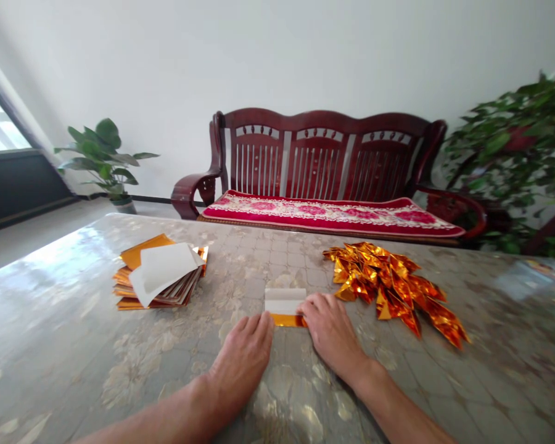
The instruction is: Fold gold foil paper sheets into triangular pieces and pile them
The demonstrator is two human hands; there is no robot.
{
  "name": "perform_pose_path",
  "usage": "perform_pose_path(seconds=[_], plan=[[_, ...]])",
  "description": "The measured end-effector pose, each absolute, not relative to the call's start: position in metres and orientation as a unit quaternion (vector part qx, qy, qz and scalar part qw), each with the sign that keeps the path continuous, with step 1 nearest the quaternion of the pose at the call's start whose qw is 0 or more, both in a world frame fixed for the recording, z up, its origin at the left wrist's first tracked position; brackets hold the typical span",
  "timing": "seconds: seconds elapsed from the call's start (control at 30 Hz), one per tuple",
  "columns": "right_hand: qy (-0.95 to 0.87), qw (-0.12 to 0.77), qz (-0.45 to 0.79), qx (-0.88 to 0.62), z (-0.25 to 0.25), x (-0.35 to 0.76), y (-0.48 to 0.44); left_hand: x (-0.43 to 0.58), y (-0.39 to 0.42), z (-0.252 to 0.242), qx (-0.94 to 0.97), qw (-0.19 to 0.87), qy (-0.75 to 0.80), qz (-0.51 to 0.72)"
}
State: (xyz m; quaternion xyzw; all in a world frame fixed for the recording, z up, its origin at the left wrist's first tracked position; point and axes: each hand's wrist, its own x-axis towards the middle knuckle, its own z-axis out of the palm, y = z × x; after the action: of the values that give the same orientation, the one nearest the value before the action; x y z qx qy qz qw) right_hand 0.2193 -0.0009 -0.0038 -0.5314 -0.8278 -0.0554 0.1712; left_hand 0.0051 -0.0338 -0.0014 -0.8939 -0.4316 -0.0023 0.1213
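Note:
A small sheet of gold foil paper lies on the table in front of me, white side up, with a strip along its near edge folded over to show gold. A crease runs across its upper part. My left hand holds the left end of the folded strip, fingers pressed together. At the right end, my right hand has its fingers closed on the same paper; the thumbs are mostly hidden. Just beyond my right hand lies a pile of folded gold foil pieces. Farther left sits a loose stack of foil sheets, some white side up.
The table has a glossy floral cover. A clear plastic bag rests at its right side. Behind the table stand a dark red wooden bench with a patterned cushion, a potted plant and leafy greenery.

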Motion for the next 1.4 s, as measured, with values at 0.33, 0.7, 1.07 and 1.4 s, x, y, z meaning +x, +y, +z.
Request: perform_pose_path(seconds=[0.33,0.7,1.07,1.4], plan=[[-0.862,0.161,-0.054,-0.478,0.011,0.217,-0.015,-0.007,0.003,0.006,-0.869,0.052,-0.491,-0.039],[-0.869,0.161,-0.025,-0.467,0.015,0.205,-0.027,0.018,-0.025,0.014,-0.892,-0.034,-0.440,-0.094],[-0.881,0.227,0.075,-0.408,0.014,0.201,-0.027,0.011,-0.015,0.020,-0.867,-0.065,-0.471,-0.151],[-0.850,0.250,0.043,-0.462,0.010,0.215,-0.010,0.002,-0.003,0.010,-0.858,-0.090,-0.477,-0.168]])
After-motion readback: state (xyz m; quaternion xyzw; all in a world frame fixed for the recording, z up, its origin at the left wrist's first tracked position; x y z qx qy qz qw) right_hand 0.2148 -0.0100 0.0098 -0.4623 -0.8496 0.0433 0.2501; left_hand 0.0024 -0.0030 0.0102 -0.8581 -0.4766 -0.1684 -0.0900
